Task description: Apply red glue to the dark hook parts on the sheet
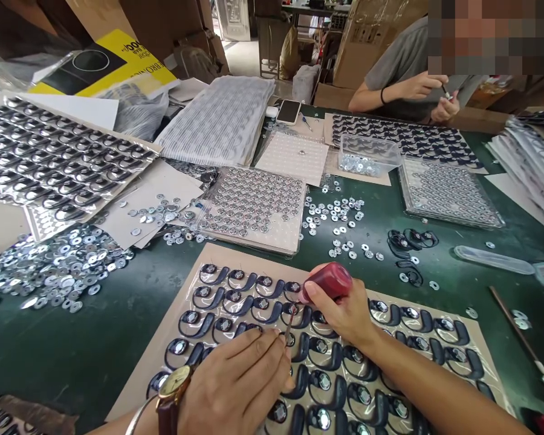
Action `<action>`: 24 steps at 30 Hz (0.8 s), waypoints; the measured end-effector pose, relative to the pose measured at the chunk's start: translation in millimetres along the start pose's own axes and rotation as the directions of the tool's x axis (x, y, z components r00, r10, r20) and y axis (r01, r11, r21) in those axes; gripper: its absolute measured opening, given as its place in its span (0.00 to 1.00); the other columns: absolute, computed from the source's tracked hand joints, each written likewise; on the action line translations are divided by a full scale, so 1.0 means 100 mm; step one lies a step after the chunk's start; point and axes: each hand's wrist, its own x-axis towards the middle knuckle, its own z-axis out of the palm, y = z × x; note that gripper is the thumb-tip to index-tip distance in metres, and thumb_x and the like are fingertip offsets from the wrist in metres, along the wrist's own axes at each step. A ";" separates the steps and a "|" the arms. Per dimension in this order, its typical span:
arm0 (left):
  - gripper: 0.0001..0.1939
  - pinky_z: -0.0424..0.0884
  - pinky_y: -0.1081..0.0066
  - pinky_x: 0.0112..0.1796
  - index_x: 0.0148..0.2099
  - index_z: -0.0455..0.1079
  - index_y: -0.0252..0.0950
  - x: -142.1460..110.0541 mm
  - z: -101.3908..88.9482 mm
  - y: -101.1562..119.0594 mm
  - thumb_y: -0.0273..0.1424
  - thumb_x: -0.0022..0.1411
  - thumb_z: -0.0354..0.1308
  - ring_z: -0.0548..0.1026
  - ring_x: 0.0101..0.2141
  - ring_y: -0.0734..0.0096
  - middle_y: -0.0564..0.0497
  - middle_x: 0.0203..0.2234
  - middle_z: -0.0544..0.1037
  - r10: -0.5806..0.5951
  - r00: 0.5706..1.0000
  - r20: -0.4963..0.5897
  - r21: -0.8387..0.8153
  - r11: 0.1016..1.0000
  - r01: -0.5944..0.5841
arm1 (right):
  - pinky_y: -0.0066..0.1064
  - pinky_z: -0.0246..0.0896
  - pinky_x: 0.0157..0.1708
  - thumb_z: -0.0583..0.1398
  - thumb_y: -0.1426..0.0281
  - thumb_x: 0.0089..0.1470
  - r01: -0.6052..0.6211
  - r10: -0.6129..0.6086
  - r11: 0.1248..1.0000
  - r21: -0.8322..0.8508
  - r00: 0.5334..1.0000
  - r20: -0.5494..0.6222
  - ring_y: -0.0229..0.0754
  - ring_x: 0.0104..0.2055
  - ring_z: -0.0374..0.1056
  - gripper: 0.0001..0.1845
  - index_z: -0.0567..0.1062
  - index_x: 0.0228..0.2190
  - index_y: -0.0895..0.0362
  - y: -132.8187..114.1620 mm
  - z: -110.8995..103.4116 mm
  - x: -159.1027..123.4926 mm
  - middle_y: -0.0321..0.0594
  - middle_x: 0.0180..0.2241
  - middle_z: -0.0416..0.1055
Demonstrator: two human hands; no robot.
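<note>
A brown card covered with clear film lies in front of me, carrying rows of black hook-shaped pieces, which look like ear-hook earphone housings, with round shiny centres. My right hand is wrapped round a dark red squeeze bottle, tilted with its lower end toward a piece in an upper row. Low over the card, my left hand has its fingers together around a thin pointed metal tool. The tool's tip is close to the same piece, below the bottle. Its other end is hidden under my fingers.
Loose silver discs are heaped at left, with more beyond the card. Sheets of round metal parts and a clear plastic box stand farther back. Across the table, a co-worker's hands hold a small tool and part.
</note>
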 end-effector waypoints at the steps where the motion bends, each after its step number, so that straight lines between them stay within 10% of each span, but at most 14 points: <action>1: 0.11 0.77 0.63 0.44 0.46 0.73 0.26 -0.01 0.00 0.00 0.24 0.64 0.54 0.78 0.43 0.60 0.43 0.41 0.79 -0.005 1.000 0.002 0.001 1.000 0.005 | 0.30 0.69 0.28 0.61 0.63 0.54 -0.002 0.002 1.000 -0.008 1.000 -0.002 0.40 0.23 0.71 0.09 0.72 0.31 0.57 0.00 0.00 0.00 0.37 0.22 0.74; 24: 0.12 0.76 0.62 0.45 0.47 0.73 0.27 -0.02 0.00 -0.05 0.20 0.60 0.56 0.77 0.44 0.61 0.43 0.41 0.79 -0.076 0.997 -0.002 -0.090 0.993 0.076 | 0.28 0.67 0.24 0.60 0.63 0.55 0.008 -0.008 1.000 -0.016 1.000 0.000 0.39 0.20 0.70 0.09 0.73 0.28 0.56 -0.05 -0.04 0.01 0.36 0.19 0.74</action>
